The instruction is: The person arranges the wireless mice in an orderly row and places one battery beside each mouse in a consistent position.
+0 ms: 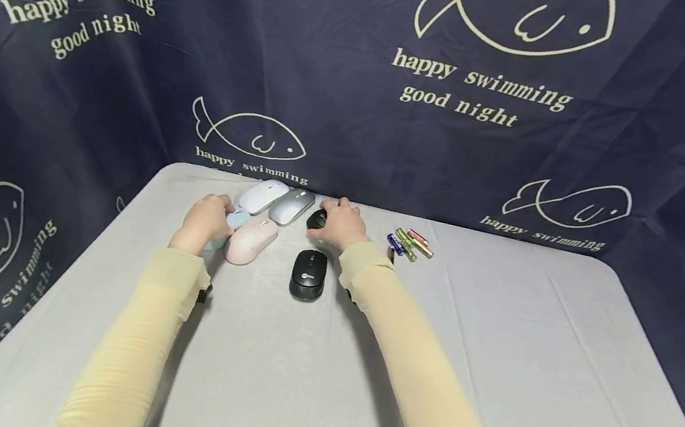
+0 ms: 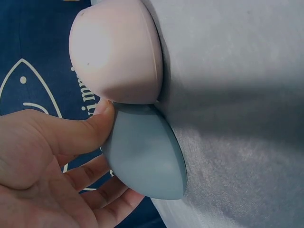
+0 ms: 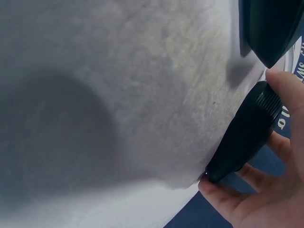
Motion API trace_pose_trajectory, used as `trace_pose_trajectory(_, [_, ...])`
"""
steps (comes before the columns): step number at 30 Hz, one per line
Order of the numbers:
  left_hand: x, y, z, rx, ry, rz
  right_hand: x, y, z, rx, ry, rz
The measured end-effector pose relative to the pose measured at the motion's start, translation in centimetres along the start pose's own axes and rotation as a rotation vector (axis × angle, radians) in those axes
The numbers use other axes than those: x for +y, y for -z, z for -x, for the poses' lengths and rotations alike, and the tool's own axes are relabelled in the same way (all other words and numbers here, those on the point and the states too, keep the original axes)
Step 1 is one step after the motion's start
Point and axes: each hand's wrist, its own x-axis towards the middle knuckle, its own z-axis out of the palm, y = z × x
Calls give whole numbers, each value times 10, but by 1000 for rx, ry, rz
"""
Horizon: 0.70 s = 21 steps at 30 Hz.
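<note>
My left hand (image 1: pixel 205 222) grips a light blue computer mouse (image 2: pixel 147 152), thumb on one side and fingers curled along the other. A pale pink mouse (image 1: pixel 252 241) lies right against the blue one. At the back of the table my right hand (image 1: pixel 340 225) holds a small black mouse (image 3: pixel 246 130) by its edges, partly hiding it in the head view. Ribbing shows near one end of that mouse, by the thumb. Closer to the front lies a larger black mouse (image 1: pixel 308 272), just below the right hand in the head view.
Behind the pink mouse sit a white mouse (image 1: pixel 263 196) and a grey mouse (image 1: pixel 292 207), side by side. Several coloured batteries (image 1: pixel 411 243) lie right of the right hand. A dark blue fish-print curtain (image 1: pixel 358 118) hangs behind the grey-covered table (image 1: pixel 533 374).
</note>
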Motion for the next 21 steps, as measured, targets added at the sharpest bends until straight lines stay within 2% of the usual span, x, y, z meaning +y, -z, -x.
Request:
trace_pose_trajectory(8, [1, 1, -1, -14, 11, 1, 5, 8, 6, -28, 45, 4])
trace_pose_trajectory(21, [1, 2, 0, -10, 3, 0, 27, 23, 13, -31, 129, 30])
